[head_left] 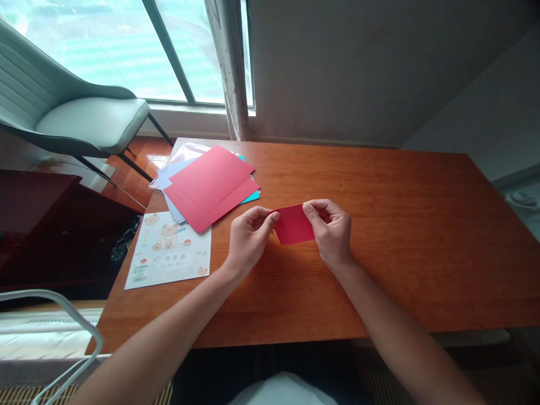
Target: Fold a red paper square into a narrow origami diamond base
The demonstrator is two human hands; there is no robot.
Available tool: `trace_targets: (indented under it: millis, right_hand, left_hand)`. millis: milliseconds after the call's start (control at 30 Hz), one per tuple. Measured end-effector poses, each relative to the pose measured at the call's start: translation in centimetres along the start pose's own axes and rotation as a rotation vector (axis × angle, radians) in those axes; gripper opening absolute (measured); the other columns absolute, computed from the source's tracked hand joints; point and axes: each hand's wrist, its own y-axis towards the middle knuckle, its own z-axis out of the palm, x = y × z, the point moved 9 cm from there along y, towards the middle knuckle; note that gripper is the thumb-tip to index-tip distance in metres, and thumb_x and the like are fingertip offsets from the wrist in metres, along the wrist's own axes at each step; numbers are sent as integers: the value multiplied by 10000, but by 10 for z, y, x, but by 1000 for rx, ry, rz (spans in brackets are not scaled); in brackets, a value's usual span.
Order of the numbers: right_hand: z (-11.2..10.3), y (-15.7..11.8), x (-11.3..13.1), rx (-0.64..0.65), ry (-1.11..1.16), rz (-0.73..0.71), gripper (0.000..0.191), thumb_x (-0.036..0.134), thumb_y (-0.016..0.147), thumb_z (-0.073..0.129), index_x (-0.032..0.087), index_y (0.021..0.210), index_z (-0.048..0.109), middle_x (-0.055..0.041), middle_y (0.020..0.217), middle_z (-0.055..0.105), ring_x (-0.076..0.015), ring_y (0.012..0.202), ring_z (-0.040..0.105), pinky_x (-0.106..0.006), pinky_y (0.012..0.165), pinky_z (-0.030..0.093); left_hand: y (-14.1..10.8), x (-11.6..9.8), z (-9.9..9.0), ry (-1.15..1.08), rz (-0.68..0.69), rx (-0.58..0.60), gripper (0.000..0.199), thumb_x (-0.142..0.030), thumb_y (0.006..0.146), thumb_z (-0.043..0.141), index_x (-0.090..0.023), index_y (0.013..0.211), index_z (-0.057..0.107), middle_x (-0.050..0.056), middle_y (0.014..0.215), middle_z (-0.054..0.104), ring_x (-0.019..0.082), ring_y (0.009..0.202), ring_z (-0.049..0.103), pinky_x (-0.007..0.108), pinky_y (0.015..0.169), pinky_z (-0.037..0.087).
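Note:
A small rectangle of red paper is held up over the wooden table, stretched between both hands. My left hand pinches its upper left corner between thumb and fingers. At the upper right corner, my right hand grips it the same way. The paper looks flat and tilts slightly; whether it is folded I cannot tell. Left of my hands lie larger red paper sheets, stacked askew over blue and lilac sheets.
A white sheet printed with bears lies at the left end of the wooden table. Beyond that end stand a pale green chair and a dark red cabinet. A curtain hangs by the window.

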Motion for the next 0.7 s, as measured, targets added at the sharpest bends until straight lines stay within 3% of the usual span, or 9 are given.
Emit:
trace_targets:
  millis: [200,400,600,700]
  right_hand:
    - [-3,0,3,-33,-4,-10,181,391,836,746,214,816,717,-12,743,732,-160,661,680,-260,588,542]
    - [-6,2,3,-51,9,-22,183,392,832,753,212,820,720,-10,755,734,-157,676,681,-257,602,542]
    - [-8,2,2,-87,19,-17,228,436,834,744,211,814,711,-2,735,725,-152,662,668,-261,602,532]
    - [-9,2,1,-95,18,-10,242,455,824,745,216,810,706,-5,734,724,-160,661,668,-274,600,533]
  left_hand:
    - [-2,3,4,-39,-17,15,294,-467,818,754,-178,824,700,21,781,706,143,695,637,260,664,535]
    - [-3,3,6,-10,-13,10,306,-446,789,782,-175,722,658,-11,653,643,110,567,588,223,556,499]
    - [-3,11,12,-51,-35,69,279,-417,801,778,-152,863,716,33,781,721,145,689,669,247,655,561]
    - [-4,13,12,-28,-34,63,281,-413,785,791,-147,786,704,26,716,706,132,621,649,233,601,550]
